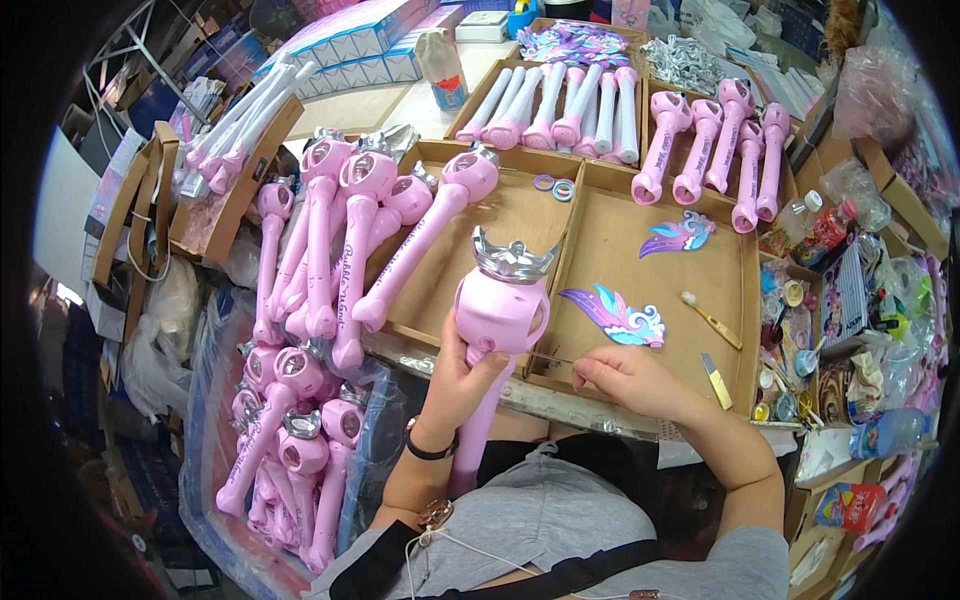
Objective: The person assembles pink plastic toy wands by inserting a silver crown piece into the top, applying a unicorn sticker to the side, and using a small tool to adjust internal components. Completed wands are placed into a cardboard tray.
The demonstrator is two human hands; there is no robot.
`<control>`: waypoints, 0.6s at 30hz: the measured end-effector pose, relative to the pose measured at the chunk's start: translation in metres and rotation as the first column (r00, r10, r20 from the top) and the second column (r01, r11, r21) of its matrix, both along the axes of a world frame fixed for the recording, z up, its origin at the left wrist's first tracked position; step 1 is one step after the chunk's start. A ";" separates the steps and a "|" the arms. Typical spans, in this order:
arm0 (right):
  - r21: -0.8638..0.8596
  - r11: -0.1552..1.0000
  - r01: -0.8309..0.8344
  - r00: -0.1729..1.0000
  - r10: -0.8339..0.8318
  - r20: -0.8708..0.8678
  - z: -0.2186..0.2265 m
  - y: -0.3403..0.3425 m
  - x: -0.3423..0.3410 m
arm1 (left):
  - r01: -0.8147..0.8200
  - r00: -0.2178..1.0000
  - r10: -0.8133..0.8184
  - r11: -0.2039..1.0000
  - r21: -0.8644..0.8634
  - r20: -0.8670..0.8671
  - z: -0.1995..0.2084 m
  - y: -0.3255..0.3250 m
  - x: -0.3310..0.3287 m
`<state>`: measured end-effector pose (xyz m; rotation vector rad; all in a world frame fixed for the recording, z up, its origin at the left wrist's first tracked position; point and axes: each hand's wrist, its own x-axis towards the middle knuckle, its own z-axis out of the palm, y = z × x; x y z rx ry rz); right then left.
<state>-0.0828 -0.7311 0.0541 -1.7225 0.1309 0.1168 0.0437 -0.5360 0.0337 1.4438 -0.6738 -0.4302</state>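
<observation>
In my left hand point(462, 388) is a pink toy wand point(503, 310) with a silver crown on top, held upright with my fingers wrapped round its neck. My right hand point(630, 380) is closed in a pinch to the right of the wand's head. From its fingertips a thin, dark, rod-like piece point(550, 357) reaches toward the wand; its kind is too small to tell. Beyond my right hand, two purple-and-blue wing-shaped pieces, a lower wing point(620, 315) and an upper wing point(680, 233), lie in a cardboard tray point(590, 270).
Finished-looking crowned wands point(365, 180) lean at the left, above a plastic-lined bin point(200, 430) full of more. A brush point(715, 322) and a yellow cutter point(715, 380) lie at the right. Crownless wands point(665, 135) and white-and-pink handles point(545, 110) fill far trays. Small bottles point(805, 215) stand far right.
</observation>
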 end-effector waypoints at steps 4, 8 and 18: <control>-0.183 0.983 0.002 0.999 0.007 0.047 0.002 0.002 -0.004 | 0.012 0.999 -0.013 1.000 -0.027 -0.047 -0.002 0.001 0.000; -0.309 0.950 0.031 0.994 0.004 0.111 0.004 0.005 -0.005 | 0.004 0.999 -0.006 0.999 -0.041 -0.049 -0.004 0.001 0.000; -0.545 0.828 0.130 0.965 0.020 0.262 0.004 0.013 -0.007 | -0.016 0.998 0.014 0.999 -0.037 -0.057 -0.009 0.004 0.001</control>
